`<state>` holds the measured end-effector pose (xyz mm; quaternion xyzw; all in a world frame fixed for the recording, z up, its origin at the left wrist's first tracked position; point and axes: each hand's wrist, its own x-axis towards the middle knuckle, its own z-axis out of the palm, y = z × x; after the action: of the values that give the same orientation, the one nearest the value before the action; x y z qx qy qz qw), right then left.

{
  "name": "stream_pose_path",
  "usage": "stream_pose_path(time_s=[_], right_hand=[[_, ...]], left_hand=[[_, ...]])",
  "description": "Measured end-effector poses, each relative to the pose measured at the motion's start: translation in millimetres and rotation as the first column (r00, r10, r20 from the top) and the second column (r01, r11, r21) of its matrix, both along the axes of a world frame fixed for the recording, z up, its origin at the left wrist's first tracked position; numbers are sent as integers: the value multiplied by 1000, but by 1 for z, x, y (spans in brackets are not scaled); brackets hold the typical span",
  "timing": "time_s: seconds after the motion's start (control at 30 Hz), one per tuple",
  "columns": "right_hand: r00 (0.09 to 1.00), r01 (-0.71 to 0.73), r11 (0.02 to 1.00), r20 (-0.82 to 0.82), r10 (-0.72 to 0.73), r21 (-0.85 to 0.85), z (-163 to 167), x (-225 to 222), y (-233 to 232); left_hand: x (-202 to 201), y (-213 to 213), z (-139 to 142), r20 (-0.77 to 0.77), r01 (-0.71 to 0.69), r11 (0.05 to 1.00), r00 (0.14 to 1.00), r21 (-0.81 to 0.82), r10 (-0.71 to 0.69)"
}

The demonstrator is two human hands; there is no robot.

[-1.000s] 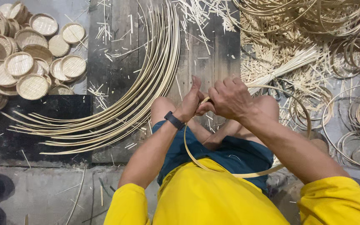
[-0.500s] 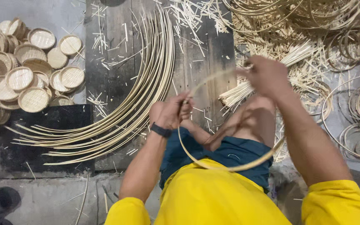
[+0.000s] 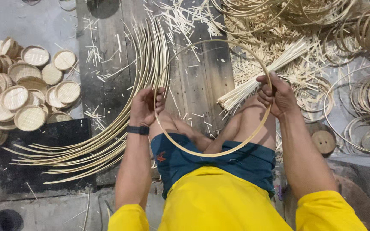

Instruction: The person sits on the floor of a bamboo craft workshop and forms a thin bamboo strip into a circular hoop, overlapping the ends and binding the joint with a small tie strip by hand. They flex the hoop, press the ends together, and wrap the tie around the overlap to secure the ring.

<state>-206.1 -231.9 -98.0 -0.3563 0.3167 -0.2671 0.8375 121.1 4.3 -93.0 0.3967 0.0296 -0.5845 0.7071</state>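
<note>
Bending a long bamboo strip into a hoop (image 3: pixel 202 152) over the lap, above the dark wooden floor boards (image 3: pixel 198 72), goes best, I judge, if both hands pull evenly so the curve stays round rather than kinked. The left hand (image 3: pixel 145 106) has its fingers clamped on the hoop's left side and the right hand (image 3: pixel 279 95) has its fingers closed on the right side, where the ends probably overlap; keeping that overlap pinched flat should hold the ring's size.
</note>
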Motion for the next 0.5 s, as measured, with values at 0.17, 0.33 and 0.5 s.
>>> stream_pose_path(time_s=[0.17, 0.33, 0.5], right_hand=[[996, -87, 992, -18, 89, 88, 5, 4, -7], [991, -128, 990, -18, 129, 59, 7, 0, -10], [999, 41, 998, -3, -41, 51, 4, 2, 4]], left_hand=[[8, -12, -3, 39, 52, 998, 998, -28, -51], [10, -11, -6, -11, -95, 995, 995, 18, 96], [4, -16, -2, -2, -185, 982, 983, -27, 185]])
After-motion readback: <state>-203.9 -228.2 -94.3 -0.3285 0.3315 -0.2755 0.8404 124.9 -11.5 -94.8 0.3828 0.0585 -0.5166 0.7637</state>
